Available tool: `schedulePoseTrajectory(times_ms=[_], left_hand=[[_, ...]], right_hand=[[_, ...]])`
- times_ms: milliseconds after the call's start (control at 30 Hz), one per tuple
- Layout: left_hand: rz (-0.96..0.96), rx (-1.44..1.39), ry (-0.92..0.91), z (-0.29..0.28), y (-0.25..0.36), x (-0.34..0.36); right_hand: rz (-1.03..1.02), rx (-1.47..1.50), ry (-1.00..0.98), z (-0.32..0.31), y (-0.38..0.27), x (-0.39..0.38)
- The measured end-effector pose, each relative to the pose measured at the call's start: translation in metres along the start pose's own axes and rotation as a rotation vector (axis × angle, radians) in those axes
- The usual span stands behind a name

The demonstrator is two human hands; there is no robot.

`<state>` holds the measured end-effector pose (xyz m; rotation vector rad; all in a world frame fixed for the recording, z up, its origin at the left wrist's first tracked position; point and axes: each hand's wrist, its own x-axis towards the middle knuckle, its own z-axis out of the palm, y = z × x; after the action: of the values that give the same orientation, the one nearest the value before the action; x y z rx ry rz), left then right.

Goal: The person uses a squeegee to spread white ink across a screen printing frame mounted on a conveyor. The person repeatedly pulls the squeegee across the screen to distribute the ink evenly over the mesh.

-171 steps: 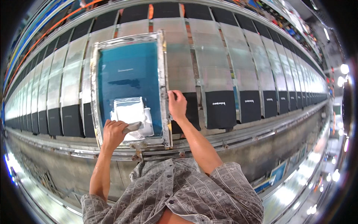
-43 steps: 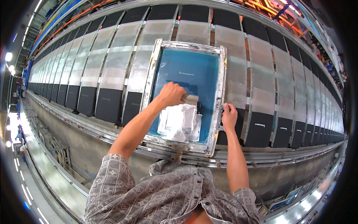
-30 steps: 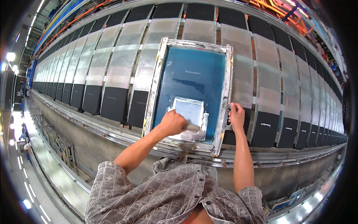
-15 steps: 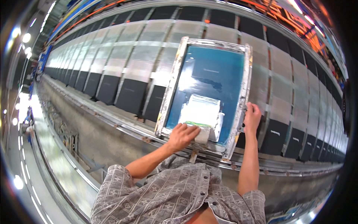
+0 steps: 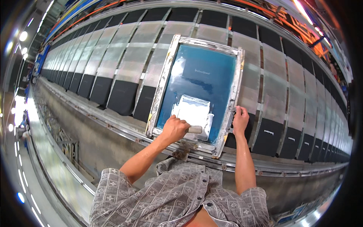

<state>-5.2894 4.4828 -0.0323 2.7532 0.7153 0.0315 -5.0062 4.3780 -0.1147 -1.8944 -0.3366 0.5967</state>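
A screen-printing frame (image 5: 239,66) with teal mesh (image 5: 200,75) lies over the row of platens, its mesh bearing a small pale design and a patch of white ink (image 5: 193,108) near the near end. My left hand (image 5: 176,128) is closed on a squeegee (image 5: 194,129) at the ink's lower part. At the frame's right side, my right hand (image 5: 240,120) has its fingers curled on a dark fitting or the frame edge; exactly which part is hidden.
Long rows of narrow metal platens (image 5: 276,90) extend both ways, carrying black fabric pieces (image 5: 264,138), several with white prints. A metal rail (image 5: 261,170) runs along the near edge above a concrete strip. Orange bars and coloured pipes are beyond; lights line the left aisle.
Over the last second and a half, my left hand has drawn the squeegee down toward me, then raised it slightly. My right hand stays at the frame's side. The view has swung somewhat.
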Motion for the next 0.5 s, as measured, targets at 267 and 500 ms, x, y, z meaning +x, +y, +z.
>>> schedulePoseTrajectory(times_ms=[267, 500], left_hand=[[0.04, -0.002, -0.165, -0.025, -0.053, 0.098], [0.074, 0.026, -0.174, -0.013, -0.074, 0.13]], right_hand=[[0.082, -0.127, 0.044, 0.01, 0.015, 0.005], [0.142, -0.04, -0.009, 0.013, -0.009, -0.006]])
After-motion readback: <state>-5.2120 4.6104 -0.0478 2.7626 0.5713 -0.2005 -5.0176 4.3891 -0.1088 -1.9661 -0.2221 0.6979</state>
